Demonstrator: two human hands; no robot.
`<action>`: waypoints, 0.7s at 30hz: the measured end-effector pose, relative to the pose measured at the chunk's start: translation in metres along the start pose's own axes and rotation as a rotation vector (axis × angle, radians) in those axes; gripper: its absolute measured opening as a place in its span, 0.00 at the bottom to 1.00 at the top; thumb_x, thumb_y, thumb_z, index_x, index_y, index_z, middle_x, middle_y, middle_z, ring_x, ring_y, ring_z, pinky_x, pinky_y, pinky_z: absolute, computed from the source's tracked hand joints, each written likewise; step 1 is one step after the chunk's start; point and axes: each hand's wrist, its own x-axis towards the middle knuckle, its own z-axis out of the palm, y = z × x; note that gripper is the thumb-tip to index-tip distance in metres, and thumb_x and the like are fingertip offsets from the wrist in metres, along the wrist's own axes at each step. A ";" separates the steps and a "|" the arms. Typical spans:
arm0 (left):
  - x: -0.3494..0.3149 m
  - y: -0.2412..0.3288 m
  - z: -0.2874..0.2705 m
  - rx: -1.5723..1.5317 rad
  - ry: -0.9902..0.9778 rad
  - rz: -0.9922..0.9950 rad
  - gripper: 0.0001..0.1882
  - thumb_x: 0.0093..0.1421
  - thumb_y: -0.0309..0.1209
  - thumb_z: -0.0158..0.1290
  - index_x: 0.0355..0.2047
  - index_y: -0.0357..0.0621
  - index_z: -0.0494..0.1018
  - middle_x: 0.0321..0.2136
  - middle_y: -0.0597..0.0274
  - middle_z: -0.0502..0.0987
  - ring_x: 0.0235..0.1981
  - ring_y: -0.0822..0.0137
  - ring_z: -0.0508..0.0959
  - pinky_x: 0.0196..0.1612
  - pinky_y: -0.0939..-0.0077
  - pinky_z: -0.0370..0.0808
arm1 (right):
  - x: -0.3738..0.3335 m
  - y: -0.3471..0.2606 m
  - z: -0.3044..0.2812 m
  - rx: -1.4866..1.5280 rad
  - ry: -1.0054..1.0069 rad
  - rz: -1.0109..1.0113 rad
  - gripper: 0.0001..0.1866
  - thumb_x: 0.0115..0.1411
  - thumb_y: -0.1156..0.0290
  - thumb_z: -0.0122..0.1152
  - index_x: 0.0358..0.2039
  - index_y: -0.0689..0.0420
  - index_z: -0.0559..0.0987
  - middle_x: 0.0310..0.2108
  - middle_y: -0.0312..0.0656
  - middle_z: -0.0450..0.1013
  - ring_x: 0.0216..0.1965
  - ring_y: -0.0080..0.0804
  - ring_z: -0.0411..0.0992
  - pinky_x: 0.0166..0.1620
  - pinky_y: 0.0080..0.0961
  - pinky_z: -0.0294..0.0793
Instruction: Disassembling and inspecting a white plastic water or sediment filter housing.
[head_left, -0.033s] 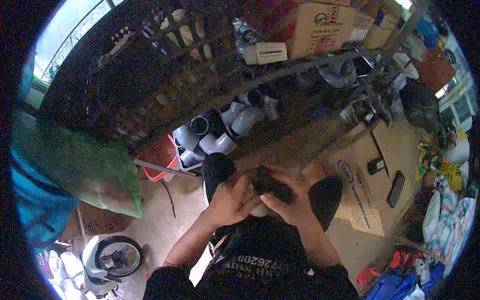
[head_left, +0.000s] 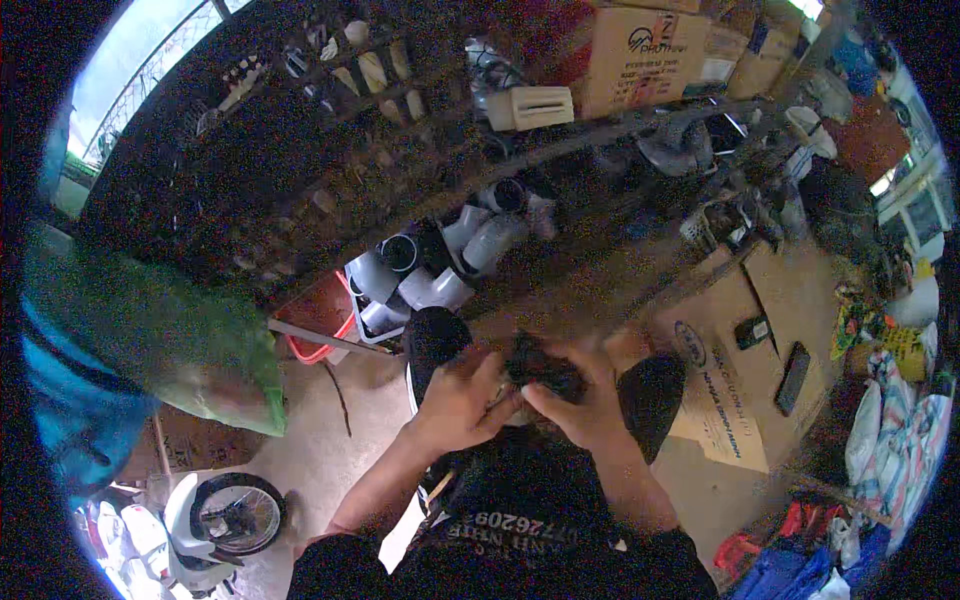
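Note:
In front of my chest, between my knees, a small black object (head_left: 548,372) is held up; it is too dark to tell its kind. My right hand (head_left: 580,400) is wrapped round its right side, with the thumb lying across the near face. My left hand (head_left: 462,396) is closed, its bent fingers and thumb tip meeting at the object's left edge. Whether a smaller piece sits between those left fingers is hidden.
Ahead, a crate of grey pipe elbows (head_left: 400,285) stands beside a red basin (head_left: 325,315), under a dark cluttered rack (head_left: 330,200). Flattened cardboard (head_left: 720,400) lies at right with a black remote-like object (head_left: 793,378) on it. A green sack (head_left: 190,350) and a wheel (head_left: 238,512) are at left.
The fingers of my left hand have shifted slightly against the black object. My right hand keeps its hold and the surroundings look the same.

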 end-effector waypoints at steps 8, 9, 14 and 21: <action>0.010 0.004 0.004 0.092 0.037 0.003 0.27 0.48 0.35 0.54 0.46 0.33 0.62 0.38 0.42 0.69 0.37 0.46 0.72 0.35 0.62 0.73 | 0.007 -0.004 0.006 -0.172 0.165 0.144 0.19 0.48 0.66 0.62 0.39 0.61 0.71 0.37 0.46 0.71 0.40 0.36 0.70 0.44 0.29 0.67; 0.009 0.003 0.005 0.071 0.041 -0.007 0.27 0.47 0.35 0.55 0.46 0.35 0.62 0.39 0.43 0.69 0.37 0.47 0.72 0.34 0.62 0.73 | 0.011 -0.002 0.005 -0.173 0.167 0.141 0.19 0.48 0.66 0.62 0.39 0.61 0.71 0.37 0.46 0.71 0.40 0.36 0.70 0.44 0.29 0.67; 0.006 0.004 0.003 0.029 0.040 -0.103 0.27 0.44 0.33 0.56 0.46 0.38 0.64 0.39 0.46 0.70 0.38 0.49 0.72 0.35 0.63 0.73 | 0.010 0.008 0.000 -0.429 0.132 -0.023 0.22 0.51 0.63 0.59 0.42 0.63 0.69 0.40 0.51 0.69 0.43 0.44 0.68 0.47 0.31 0.65; 0.013 0.008 0.006 0.165 0.127 -0.145 0.29 0.38 0.31 0.57 0.44 0.37 0.65 0.35 0.48 0.71 0.35 0.50 0.73 0.34 0.63 0.73 | -0.002 0.019 0.003 -0.251 -0.148 -0.035 0.23 0.50 0.62 0.59 0.43 0.62 0.69 0.43 0.50 0.67 0.47 0.44 0.65 0.51 0.33 0.61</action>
